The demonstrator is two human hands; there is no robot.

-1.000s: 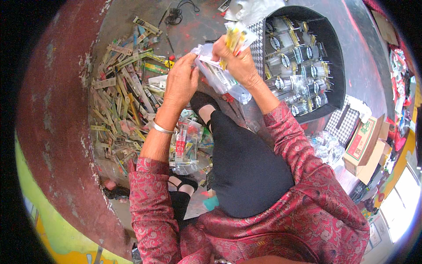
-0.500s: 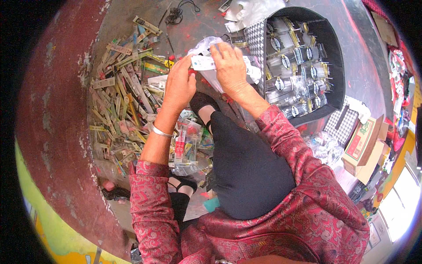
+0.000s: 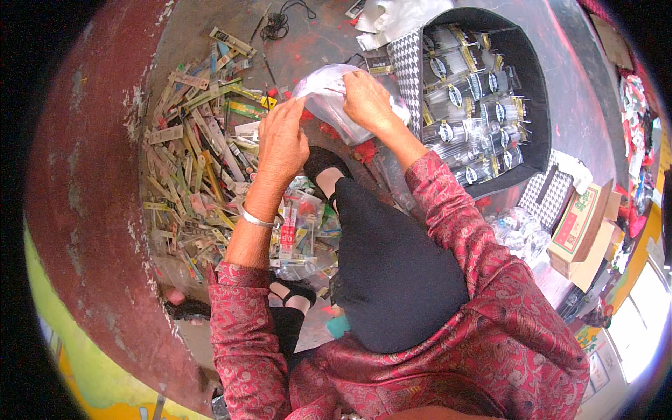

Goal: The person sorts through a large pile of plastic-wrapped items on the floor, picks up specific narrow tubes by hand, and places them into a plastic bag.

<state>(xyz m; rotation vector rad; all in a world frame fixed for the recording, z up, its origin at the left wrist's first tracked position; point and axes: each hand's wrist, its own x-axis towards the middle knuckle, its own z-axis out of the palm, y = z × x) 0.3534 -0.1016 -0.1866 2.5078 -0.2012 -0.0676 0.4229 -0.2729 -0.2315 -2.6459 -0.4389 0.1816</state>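
Observation:
A clear, whitish plastic bag is stretched between my two hands, its body hanging above the floor near my dark shoe. My left hand pinches the bag's left edge with bent fingers. On the other side, my right hand is closed on the upper right part of the bag, its fingertips partly hidden. Just right of the right hand stands a houndstooth box with a black inside, where several clear plastic packs with dark oval labels lie in rows.
A heap of long, narrow packages spreads over the floor at left, beside a dark red wall. A black cable and crumpled white plastic lie at the far side. An opened cardboard box stands at right.
The white printed strip that was stretched between my hands no longer shows. The clear bag now spreads out wider between them, and my right hand has turned into a tighter grip.

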